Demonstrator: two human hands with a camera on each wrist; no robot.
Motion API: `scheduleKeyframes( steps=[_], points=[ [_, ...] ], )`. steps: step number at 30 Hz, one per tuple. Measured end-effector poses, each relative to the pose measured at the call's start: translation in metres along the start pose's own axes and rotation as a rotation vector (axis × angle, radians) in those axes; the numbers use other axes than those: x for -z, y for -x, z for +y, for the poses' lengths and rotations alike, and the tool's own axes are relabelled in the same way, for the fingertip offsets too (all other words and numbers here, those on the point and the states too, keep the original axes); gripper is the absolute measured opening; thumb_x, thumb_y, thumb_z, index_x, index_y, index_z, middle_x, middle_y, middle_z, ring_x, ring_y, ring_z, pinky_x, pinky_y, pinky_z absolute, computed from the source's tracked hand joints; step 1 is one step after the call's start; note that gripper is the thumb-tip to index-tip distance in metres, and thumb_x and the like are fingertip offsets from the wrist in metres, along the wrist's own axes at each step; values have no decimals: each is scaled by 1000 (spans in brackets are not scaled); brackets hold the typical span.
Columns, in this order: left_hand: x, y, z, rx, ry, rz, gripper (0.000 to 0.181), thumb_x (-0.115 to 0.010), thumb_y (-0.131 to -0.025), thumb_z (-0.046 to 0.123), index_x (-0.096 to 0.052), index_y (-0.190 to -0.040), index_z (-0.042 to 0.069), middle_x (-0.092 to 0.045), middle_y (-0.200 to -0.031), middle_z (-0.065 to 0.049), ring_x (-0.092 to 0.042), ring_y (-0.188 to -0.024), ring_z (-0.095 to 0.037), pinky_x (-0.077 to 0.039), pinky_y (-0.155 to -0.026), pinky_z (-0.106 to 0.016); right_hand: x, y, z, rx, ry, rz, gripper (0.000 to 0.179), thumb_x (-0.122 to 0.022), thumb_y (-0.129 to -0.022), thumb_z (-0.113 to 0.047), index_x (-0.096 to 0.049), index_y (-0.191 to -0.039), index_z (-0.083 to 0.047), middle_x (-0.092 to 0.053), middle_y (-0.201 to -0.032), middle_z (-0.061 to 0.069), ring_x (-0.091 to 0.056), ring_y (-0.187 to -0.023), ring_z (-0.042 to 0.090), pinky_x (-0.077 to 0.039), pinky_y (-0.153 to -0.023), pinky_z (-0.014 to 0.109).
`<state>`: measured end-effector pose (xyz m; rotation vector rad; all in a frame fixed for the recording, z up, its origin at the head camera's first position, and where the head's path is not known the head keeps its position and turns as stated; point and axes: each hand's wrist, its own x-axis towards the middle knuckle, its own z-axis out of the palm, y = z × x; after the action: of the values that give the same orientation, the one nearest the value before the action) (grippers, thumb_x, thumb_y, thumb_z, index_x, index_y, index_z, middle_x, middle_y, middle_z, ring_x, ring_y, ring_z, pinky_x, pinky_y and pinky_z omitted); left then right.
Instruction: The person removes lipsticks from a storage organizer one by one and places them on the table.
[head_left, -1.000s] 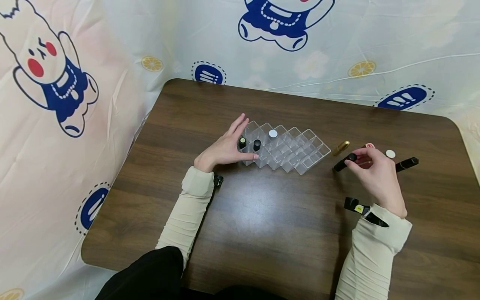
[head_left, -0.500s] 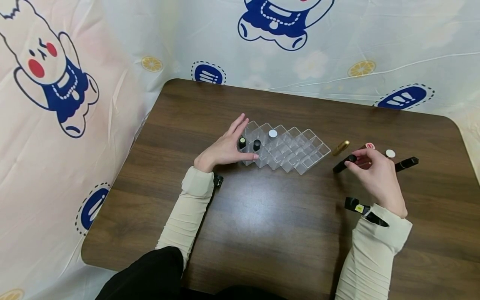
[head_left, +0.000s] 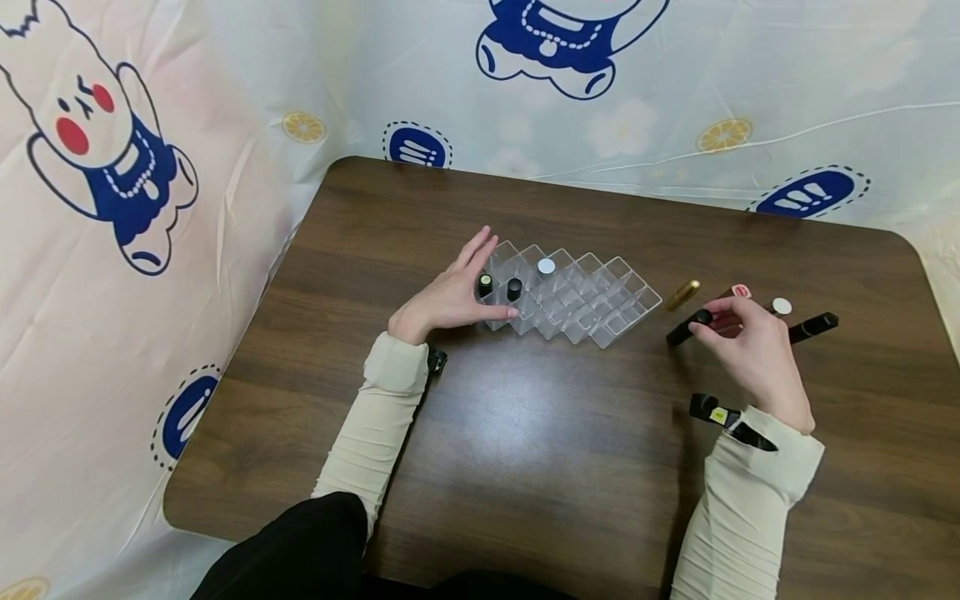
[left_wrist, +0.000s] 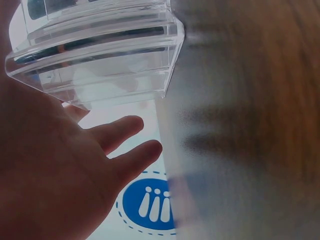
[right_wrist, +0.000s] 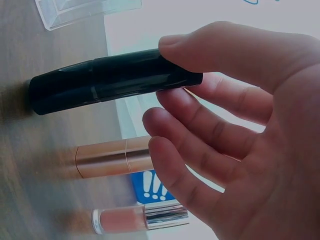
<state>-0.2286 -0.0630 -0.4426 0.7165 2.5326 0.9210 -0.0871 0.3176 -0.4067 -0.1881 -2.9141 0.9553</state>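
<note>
In the head view my left hand spans the left end of a clear plastic lipstick organizer, thumb along the front and fingers behind. The fingers are spread and mostly straight; the left wrist view shows the organizer against the hand. Two black-capped tubes and a white-topped tube stand in its compartments. My right hand pinches a black lipstick tube near its top between thumb and fingertips. That tube stands nearly upright, its lower end at or close to the table.
Around the right hand stand a gold tube, a tube with a red-and-white top, a white-topped tube and another black tube. The brown table meets a printed curtain at the back and left.
</note>
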Motion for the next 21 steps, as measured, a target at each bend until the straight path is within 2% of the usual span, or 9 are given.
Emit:
scheduleKeyframes(
  steps=[8, 17, 21],
  points=[
    [1, -1, 1, 2, 1, -3, 114, -71, -74, 65, -2, -157, 28, 13, -161, 16, -14, -150, -21, -30, -115, -50, 0, -2, 2, -8, 6, -19, 37, -67, -90, -31, -64, -114, -2, -66, -99, 18, -51, -78, -1, -40, -64, 13],
    [1, -1, 1, -5, -4, 1, 114, -71, -74, 64, -4, -157, 24, 11, -163, 12, -14, -150, -21, -29, -115, -51, -1, -2, 3, -14, 11, -31, 37, -67, -91, -30, -63, -115, -1, -66, -100, 19, -53, -80, 3, -39, -64, 12],
    [1, -1, 1, -1, -2, 3, 115, -71, -73, 65, -4, -157, 23, 13, -161, 18, -14, -150, -21, -29, -115, -51, -1, -2, 4, -13, 12, -36, 37, -67, -91, -30, -63, -115, -1, -66, -100, 19, -53, -79, 4, -40, -64, 13]
  ],
)
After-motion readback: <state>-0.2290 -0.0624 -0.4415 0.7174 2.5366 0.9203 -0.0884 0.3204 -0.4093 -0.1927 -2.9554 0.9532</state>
